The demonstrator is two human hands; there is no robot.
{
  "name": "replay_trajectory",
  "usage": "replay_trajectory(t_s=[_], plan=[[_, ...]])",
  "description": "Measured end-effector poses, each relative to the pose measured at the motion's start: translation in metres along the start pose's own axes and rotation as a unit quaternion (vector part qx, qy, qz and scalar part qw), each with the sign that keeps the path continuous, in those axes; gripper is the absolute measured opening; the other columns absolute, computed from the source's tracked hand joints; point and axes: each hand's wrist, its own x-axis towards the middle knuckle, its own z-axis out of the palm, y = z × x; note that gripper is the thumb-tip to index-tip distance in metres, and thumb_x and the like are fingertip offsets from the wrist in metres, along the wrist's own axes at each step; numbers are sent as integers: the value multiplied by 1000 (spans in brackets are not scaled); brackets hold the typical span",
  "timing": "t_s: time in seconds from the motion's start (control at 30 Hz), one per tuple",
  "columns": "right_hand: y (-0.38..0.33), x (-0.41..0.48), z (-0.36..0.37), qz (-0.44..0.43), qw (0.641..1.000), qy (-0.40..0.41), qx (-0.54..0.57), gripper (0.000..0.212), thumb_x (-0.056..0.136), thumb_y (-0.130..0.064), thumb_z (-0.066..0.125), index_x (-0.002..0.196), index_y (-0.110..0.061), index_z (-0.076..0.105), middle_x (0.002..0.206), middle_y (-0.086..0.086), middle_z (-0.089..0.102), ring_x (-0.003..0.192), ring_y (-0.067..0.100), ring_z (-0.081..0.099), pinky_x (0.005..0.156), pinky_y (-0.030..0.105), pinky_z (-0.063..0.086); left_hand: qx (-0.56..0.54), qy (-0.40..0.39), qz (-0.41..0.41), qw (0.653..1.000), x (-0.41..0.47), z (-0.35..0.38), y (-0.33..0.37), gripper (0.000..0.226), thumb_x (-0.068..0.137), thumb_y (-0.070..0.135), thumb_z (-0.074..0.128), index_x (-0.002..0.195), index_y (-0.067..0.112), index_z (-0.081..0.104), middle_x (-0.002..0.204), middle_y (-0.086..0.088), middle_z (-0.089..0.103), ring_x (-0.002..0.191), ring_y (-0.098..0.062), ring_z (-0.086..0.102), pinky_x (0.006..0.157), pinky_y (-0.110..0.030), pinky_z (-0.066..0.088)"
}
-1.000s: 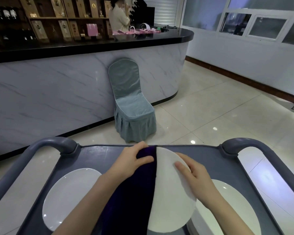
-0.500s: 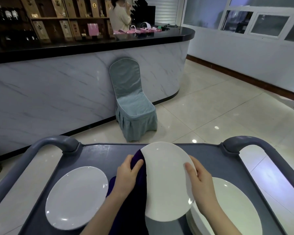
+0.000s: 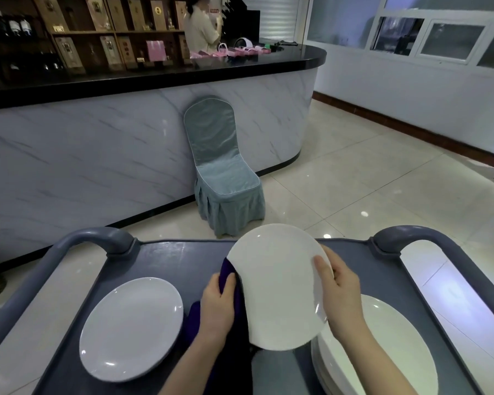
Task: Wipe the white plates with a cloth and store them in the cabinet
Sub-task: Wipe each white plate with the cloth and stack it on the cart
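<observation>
**As the cloth (image 3: pixel 228 269) slides off, the plate (image 3: pixel 274 286) clears**

Half-covered a second ago, it now shows bare above the cart's (image 3: pixel 169 258) middle. Its left rim meets the cloth, gripped by the left hand (image 3: pixel 217 306); the right hand (image 3: pixel 340 295) pinches the right rim. Storing seems near.

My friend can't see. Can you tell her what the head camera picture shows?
A person's right hand holds a white plate tilted up while the left hand grips a purple cloth at its edge. The grey cart below carries a lone plate and a stack of plates.
</observation>
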Motion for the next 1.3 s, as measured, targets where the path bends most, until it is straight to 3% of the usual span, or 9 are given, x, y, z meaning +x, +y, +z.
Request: replay_trajectory(t_s=[0.13, 0.27, 0.4, 0.6, 0.7, 0.83, 1.0, 1.13, 1.3], plan=[[-2, -2, -12, -38, 992, -108, -60, 29, 102, -15, 51, 116, -34, 68, 112, -24, 70, 107, -4, 62, 87, 18, 48, 58, -58, 91, 992, 21, -16, 16, 20, 96, 24, 58, 85, 7, 59, 81, -9, 68, 73, -16, 58, 75, -34, 49], [-18, 10, -15, -61, 955, -238, -165, 26, 102, -21, 52, 113, -36, 69, 108, -25, 70, 101, -4, 63, 84, 12, 46, 172, -198, 174, 949, 38, -24, 35, 25, 94, 24, 62, 71, 29, 53, 67, 14, 61, 61, 2, 49, 61, -16, 39], [-26, 20, -12, -60, 975, -163, -135, 22, 101, -20, 53, 108, -29, 72, 99, -15, 73, 94, 3, 64, 81, 19, 48, 42, -127, 127, 983, 31, -19, 35, 15, 96, 23, 58, 82, 23, 64, 77, 7, 69, 71, -5, 58, 69, -19, 47], [-1, -20, 42, -10, 989, 148, -3, 26, 105, -23, 41, 113, -37, 63, 102, -30, 66, 96, -13, 57, 77, 7, 42, -151, 130, -125, 972, -5, 23, 15, 17, 98, 36, 53, 84, 29, 60, 97, -2, 69, 92, -24, 64, 90, -43, 52], [12, -28, 42, 20, 994, 105, 22, 28, 104, -24, 45, 107, -51, 51, 99, -44, 59, 93, -21, 55, 73, 6, 44, -150, 130, -100, 975, -3, 14, 19, 16, 98, 33, 54, 85, 27, 60, 94, -2, 69, 88, -23, 64, 86, -41, 53], [8, -1, 7, 13, 1000, -13, 4, 37, 95, -20, 63, 124, -38, 50, 103, -15, 71, 100, 6, 67, 87, 33, 51, -44, 85, 39, 995, 13, -15, 28, 15, 98, 30, 54, 85, 28, 60, 81, 9, 67, 80, -15, 63, 72, -28, 51], [-22, 26, -13, -88, 956, -234, -155, 41, 96, -22, 64, 128, -46, 59, 126, -37, 58, 119, -15, 50, 95, 3, 37, 46, -100, 159, 981, 29, -26, 46, 11, 96, 21, 59, 90, 14, 67, 81, 8, 69, 64, 5, 59, 60, -7, 44], [-22, 24, -7, -97, 965, -211, -120, 37, 98, -6, 56, 122, -33, 69, 121, -35, 63, 119, -14, 52, 94, 1, 34, 61, -141, 163, 975, 28, -28, 51, 11, 95, 23, 60, 87, 19, 67, 79, 5, 70, 68, 2, 60, 64, -11, 45], [-4, 10, 3, -65, 996, -55, -19, 37, 98, -3, 55, 119, -30, 69, 115, -34, 65, 111, -19, 55, 88, -2, 37, -63, -23, 11, 998, 4, -17, 19, 15, 99, 28, 55, 94, 22, 68, 89, 1, 74, 89, -26, 69, 83, -43, 56]])
